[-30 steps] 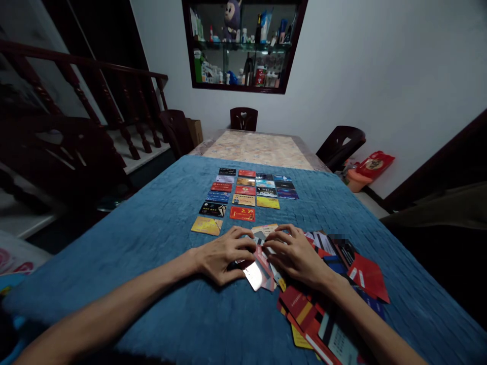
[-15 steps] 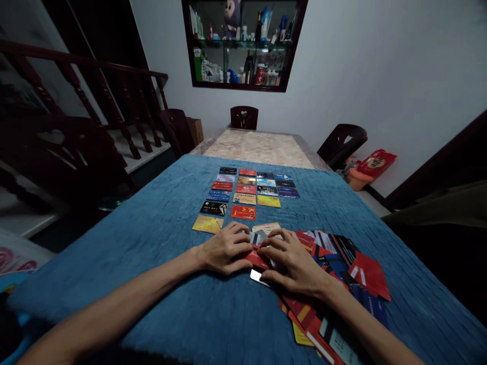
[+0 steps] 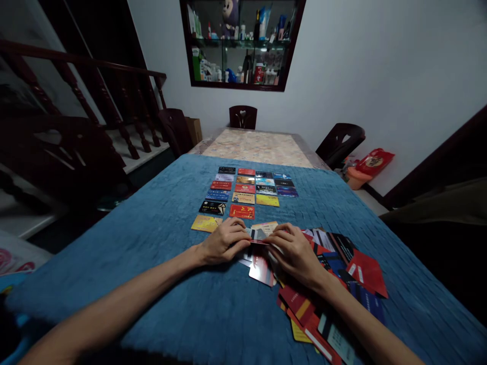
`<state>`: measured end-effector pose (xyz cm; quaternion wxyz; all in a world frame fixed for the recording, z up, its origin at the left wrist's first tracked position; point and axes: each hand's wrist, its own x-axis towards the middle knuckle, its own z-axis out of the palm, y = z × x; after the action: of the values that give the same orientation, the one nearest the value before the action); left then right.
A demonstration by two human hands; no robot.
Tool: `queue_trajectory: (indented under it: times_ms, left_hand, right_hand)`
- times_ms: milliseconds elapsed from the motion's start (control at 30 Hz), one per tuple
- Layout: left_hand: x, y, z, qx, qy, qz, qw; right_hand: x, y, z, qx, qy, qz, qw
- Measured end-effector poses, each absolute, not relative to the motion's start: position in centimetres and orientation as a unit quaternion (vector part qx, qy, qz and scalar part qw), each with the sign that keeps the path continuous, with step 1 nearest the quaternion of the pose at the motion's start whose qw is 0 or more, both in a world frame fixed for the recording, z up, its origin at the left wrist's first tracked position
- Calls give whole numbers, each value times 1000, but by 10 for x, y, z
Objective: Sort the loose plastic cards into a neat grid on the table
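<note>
Between both hands a red card is tilted nearly edge-on, its two ends pinched. My left hand is closed on the left end, with the fingertips curled over it. My right hand grips the right end above a loose pile of cards. Just beneath lies a pale, shiny card with a reddish edge. Behind the fingers a grey card and a cream card lie partly covered. A yellow card rests beyond my left hand, closing the left column of laid-out cards.
Cards lie in columns farther up the blue cloth, among them a red card and a black card. Under my right forearm spreads a mixed heap, with a red envelope-like piece at its right. Dark chairs surround the table.
The red card, flat on the cloth before, is now raised and tilted between my fingers. The shiny pale card beneath shows more fully. My hands have stayed nearly in place.
</note>
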<state>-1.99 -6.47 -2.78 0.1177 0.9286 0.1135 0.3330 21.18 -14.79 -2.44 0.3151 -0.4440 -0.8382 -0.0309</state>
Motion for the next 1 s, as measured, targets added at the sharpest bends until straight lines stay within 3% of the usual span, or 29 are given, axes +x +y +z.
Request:
queue_trajectory:
  times_ms: [400, 1000]
  left_hand:
    - [-20, -60, -34, 900, 189, 344, 190]
    - [-18, -57, -40, 896, 197, 357, 177]
  right_hand:
    - [216, -140, -31, -479, -794, 36, 372]
    - [214, -136, -35, -496, -783, 46, 373]
